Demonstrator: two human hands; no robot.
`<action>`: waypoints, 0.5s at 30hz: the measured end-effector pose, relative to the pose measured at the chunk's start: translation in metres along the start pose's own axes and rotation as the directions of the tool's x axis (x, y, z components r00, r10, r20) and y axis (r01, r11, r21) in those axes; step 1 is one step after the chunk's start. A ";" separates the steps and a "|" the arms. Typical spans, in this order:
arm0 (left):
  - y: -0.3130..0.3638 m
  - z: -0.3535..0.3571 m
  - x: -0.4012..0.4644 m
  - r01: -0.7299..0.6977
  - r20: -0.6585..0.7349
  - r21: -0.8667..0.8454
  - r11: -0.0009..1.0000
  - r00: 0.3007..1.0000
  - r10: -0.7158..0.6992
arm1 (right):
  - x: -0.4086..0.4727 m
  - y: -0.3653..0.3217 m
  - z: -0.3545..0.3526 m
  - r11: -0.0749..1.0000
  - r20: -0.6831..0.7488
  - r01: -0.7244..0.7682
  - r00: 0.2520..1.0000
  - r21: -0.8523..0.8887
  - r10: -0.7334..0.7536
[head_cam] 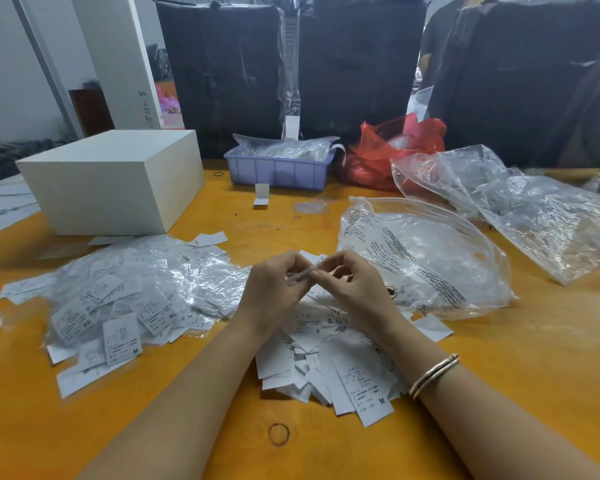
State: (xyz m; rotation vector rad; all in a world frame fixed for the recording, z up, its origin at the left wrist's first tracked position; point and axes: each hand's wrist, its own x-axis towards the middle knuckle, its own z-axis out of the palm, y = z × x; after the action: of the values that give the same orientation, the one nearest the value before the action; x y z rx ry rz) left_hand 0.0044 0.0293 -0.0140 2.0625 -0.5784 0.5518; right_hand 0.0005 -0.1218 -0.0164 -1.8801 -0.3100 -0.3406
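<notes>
While both hands hang just above the middle of the orange worktop (534, 358), the left hand (274, 289) and the right hand (352, 285) meet fingertip to fingertip, each pinching one end of a small clear plastic sleeve (300, 274). The sleeve is seen nearly edge-on, so what it holds cannot be told. It is held in the air over a heap of loose paper size labels (343, 372), which spreads toward the near edge beneath the wrists. A pair of thin bangles (433, 375) sits on the right forearm. Just left of the hands lies a broad pile of bagged labels (129, 289), glossy in their wrappers. A large clear zip bag (430, 261) lies crumpled just right of the hands. Toward the far left stands a white box (115, 181). A lilac plastic tray (278, 171) sits at the far edge, with a red plastic bag (378, 154) beside it. A dark rubber band (278, 434) lies near the front edge, between the forearms.
</notes>
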 end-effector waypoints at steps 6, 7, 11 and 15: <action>-0.001 -0.002 0.000 -0.033 0.003 0.053 0.998 0.999 0.033 | -0.003 -0.007 -0.002 0.992 0.045 -0.012 0.999 0.129 0.006; -0.001 -0.002 0.000 -0.045 0.002 0.062 0.997 0.999 0.045 | -0.003 -0.007 -0.003 0.979 0.051 -0.034 0.998 0.200 0.024; -0.001 -0.002 0.000 -0.076 0.027 0.101 0.992 0.997 0.073 | -0.001 -0.005 -0.006 0.852 0.138 -0.169 0.984 0.496 0.115; -0.001 -0.003 0.000 -0.138 0.052 0.178 0.974 0.990 0.130 | 0.002 -0.002 -0.006 0.827 0.169 -0.208 0.976 0.522 0.139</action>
State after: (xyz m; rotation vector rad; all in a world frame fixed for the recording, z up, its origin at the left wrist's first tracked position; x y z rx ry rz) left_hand 0.0047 0.0323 -0.0129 2.2214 -0.7179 0.6641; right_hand 0.0010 -0.1269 -0.0121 -1.3570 -0.2792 -0.0004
